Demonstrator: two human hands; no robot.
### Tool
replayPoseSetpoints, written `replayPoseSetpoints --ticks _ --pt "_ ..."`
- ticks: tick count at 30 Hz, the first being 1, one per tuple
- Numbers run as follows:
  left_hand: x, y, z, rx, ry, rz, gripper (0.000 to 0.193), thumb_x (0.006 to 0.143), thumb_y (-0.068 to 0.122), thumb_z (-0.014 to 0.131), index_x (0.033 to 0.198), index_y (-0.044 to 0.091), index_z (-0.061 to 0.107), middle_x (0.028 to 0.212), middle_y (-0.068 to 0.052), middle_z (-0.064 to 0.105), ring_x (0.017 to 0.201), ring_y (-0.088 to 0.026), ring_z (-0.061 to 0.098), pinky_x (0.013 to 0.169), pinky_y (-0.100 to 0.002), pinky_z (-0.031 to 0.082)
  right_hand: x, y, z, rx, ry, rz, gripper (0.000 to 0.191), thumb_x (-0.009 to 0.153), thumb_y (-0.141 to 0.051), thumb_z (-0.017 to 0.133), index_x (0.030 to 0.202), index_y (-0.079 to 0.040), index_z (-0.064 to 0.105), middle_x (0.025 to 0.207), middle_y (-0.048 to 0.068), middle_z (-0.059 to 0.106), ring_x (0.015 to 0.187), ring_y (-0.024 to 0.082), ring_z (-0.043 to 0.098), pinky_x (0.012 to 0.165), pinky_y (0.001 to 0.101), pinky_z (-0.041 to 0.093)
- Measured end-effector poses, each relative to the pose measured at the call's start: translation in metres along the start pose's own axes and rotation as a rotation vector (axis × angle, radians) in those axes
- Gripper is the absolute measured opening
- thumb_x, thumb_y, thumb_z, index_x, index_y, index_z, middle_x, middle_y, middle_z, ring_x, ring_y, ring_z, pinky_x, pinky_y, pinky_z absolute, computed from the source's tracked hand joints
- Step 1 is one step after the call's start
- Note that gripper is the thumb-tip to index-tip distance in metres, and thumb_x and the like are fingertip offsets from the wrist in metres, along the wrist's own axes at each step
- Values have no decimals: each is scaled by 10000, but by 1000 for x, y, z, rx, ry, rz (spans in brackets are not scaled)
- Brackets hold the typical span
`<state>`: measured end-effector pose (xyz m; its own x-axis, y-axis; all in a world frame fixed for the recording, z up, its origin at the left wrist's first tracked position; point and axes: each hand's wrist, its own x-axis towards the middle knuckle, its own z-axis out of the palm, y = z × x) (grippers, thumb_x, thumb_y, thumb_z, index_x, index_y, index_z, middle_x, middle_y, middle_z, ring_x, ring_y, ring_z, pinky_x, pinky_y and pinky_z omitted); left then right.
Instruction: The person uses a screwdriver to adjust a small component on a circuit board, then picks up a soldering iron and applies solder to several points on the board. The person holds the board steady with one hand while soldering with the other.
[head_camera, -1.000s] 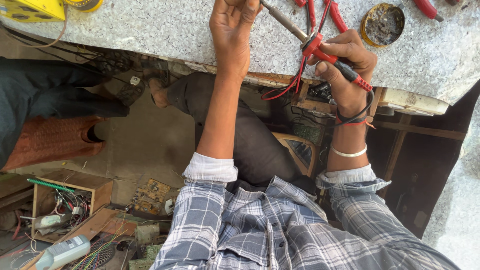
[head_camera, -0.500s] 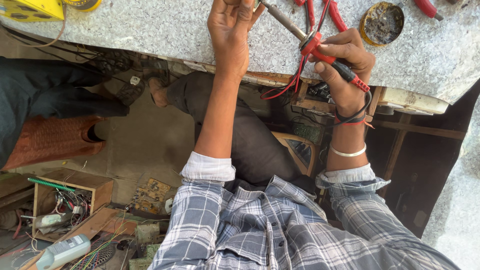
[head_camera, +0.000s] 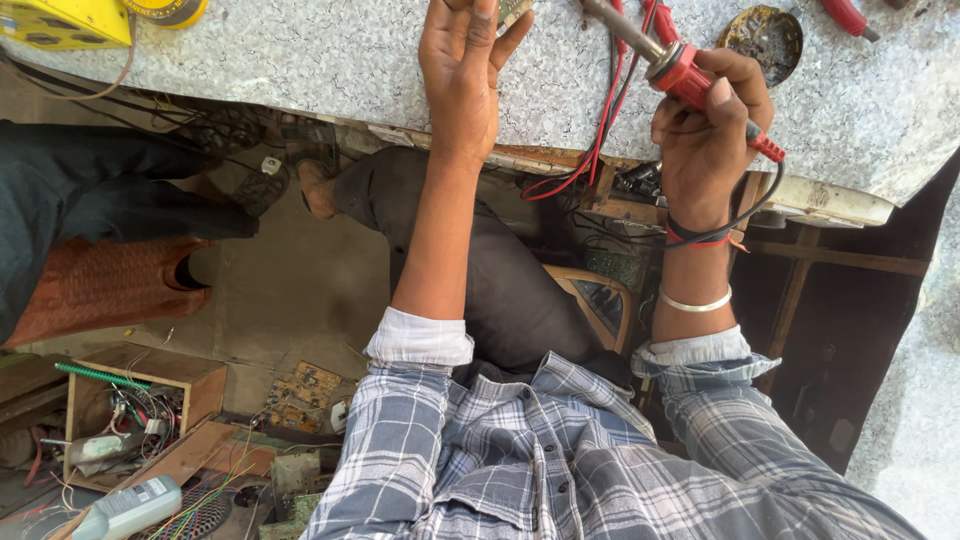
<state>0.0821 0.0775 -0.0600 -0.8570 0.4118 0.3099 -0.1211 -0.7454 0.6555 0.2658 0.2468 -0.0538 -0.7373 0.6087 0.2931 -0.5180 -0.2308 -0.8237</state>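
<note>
My right hand (head_camera: 708, 132) grips the red handle of a soldering iron (head_camera: 672, 62), whose metal shaft points up and left over the grey stone bench top (head_camera: 300, 55). My left hand (head_camera: 462, 70) reaches onto the bench and pinches a small green circuit board (head_camera: 512, 10) at the top edge of the view; most of that board is cut off. Red and black leads (head_camera: 600, 110) hang over the bench edge between my two hands.
A round dirty tin (head_camera: 762, 38) sits on the bench right of the iron. A yellow meter (head_camera: 70, 20) lies at the far left. Another person's dark sleeve (head_camera: 90, 200) is at left. Boxes of wires and boards (head_camera: 130, 410) clutter the floor.
My right hand and the soldering iron have shifted slightly; the left hand stays on the board at the bench top. Otherwise the scene is the same.
</note>
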Motion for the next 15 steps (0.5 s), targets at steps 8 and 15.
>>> replayPoseSetpoints --ticks 8,15 --pt "0 6 4 68 0 -16 155 1087 194 653 1150 56 625 1141 -62 705 1098 -170 706 1037 -401 620 1 -1 1 -16 13 17 320 1118 -266 623 1235 31 610 1003 192 715 695 189 686 576 265 535" --pt "0 6 3 87 -32 -2 146 1109 205 628 1143 64 627 1142 -55 701 1085 -146 704 1036 -401 636 0 1 -1 -47 53 19 390 1086 -334 727 1247 11 641 991 158 722 716 157 697 543 237 519"
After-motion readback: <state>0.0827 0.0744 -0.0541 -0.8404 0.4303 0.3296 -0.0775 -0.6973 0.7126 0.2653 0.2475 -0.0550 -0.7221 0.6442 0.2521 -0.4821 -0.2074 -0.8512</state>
